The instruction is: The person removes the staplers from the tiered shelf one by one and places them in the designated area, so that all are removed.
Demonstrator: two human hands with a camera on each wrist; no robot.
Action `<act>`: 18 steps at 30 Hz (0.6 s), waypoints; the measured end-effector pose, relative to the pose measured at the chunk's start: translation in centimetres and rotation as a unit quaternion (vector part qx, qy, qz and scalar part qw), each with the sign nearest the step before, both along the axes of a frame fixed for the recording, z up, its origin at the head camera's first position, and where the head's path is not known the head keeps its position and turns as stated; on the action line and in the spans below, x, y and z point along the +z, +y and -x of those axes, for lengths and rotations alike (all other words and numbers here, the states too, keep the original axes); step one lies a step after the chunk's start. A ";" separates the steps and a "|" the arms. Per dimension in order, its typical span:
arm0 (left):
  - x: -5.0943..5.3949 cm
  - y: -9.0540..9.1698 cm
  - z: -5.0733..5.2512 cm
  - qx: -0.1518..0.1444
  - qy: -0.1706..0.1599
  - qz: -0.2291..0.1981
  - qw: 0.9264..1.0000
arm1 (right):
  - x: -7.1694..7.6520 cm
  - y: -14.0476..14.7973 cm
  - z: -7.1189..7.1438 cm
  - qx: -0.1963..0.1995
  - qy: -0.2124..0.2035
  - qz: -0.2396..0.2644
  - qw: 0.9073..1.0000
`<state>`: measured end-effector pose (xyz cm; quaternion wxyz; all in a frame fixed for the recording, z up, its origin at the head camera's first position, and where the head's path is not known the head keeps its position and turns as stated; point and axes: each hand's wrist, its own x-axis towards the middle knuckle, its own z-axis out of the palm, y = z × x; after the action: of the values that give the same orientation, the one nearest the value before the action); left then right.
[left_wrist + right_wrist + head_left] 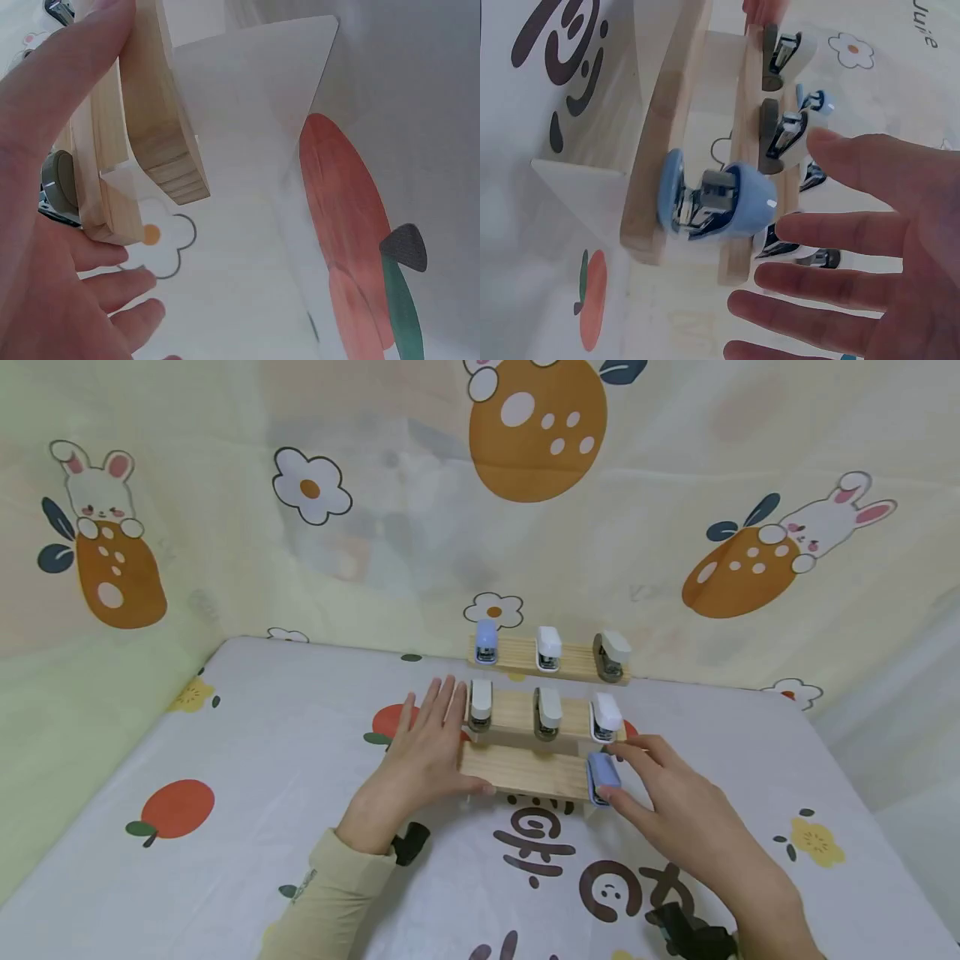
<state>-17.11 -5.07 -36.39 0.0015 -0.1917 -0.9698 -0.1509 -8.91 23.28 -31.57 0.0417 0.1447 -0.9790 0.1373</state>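
Observation:
A blue mini stapler [602, 778] sits at the right end of the front wooden board [525, 770]. My right hand [686, 810] is beside it, thumb near its front end and index finger near its back; in the right wrist view the straight, spread fingers [832, 292] do not wrap round it. My left hand [420, 752] lies against the boards' left end with straight fingers. Its thumb [75, 67] rests on the front board. On the middle board stand a left stapler [481, 704], a centre stapler [548, 713] and a white right stapler [606, 717].
The back board [513, 653] carries a blue stapler [487, 641], a white stapler [549, 648] and a grey-and-white stapler [611, 656]. Pale upright panels [247, 82] support the stepped boards. A printed cloth [247, 727] covers the table, and a printed curtain [390, 552] hangs behind.

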 end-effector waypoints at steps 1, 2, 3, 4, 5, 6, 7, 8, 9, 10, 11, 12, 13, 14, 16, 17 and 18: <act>0.0 0.1 0.0 0.000 -0.001 -0.001 1.000 | 0.0 -0.1 -0.1 -0.001 0.003 -0.001 1.000; 0.0 0.1 0.0 0.000 0.001 -0.001 1.000 | 0.1 -0.2 -0.1 -0.001 0.006 -0.002 1.000; 0.0 0.2 0.0 0.000 0.002 -0.001 1.000 | 0.1 -0.3 -0.2 0.001 0.009 -0.004 1.000; 0.0 0.2 0.1 0.000 0.004 -0.001 1.000 | 0.0 -0.5 -0.2 0.003 0.013 -0.005 1.000; 0.0 0.2 0.1 0.000 0.006 0.000 1.000 | 0.0 -0.6 -0.2 0.006 0.017 -0.007 1.000; 0.0 0.2 0.1 0.000 0.007 -0.001 1.000 | -0.1 -0.8 -0.2 0.010 0.019 -0.009 1.000; 0.0 0.2 0.1 -0.001 0.008 0.000 1.000 | -0.3 -1.0 -0.2 0.014 0.019 -0.012 1.000; 0.0 0.2 0.1 -0.001 0.010 0.001 1.000 | -0.4 -1.1 -0.2 0.018 0.020 -0.016 1.000; -0.1 0.2 0.1 -0.002 0.010 0.002 1.000 | -0.5 -1.2 -0.1 0.021 0.022 -0.020 0.999; -0.1 0.2 0.1 -0.002 0.012 0.002 1.000 | -0.6 -1.4 -0.1 0.024 0.024 -0.023 0.999; -0.1 0.2 0.1 -0.003 0.012 0.001 1.000 | -0.7 -1.5 -0.1 0.027 0.023 -0.026 0.999; -0.1 0.2 0.1 -0.004 0.012 0.002 1.000 | -0.8 -1.5 -0.1 0.031 0.024 -0.029 0.999; -0.1 0.2 0.1 -0.004 0.013 0.004 1.000 | -0.9 -1.6 0.0 0.034 0.025 -0.030 0.999; -0.1 0.2 0.1 -0.004 0.014 0.004 1.000 | -1.0 -1.6 0.0 0.037 0.027 -0.032 0.998; -0.1 0.3 0.1 -0.004 0.012 0.002 1.000 | -1.2 -1.7 0.0 0.044 0.031 -0.036 0.998; -0.1 0.3 0.1 -0.004 0.012 0.003 1.000 | -1.3 -1.7 0.1 0.047 0.032 -0.037 0.998; 0.0 0.3 0.1 -0.005 0.011 0.003 1.000 | -1.5 -1.7 0.1 0.049 0.034 -0.038 0.997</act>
<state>-17.21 -4.74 -36.44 0.0109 -0.1982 -0.9692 -0.1454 -9.00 21.61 -33.03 0.0632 0.1990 -0.9731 0.0973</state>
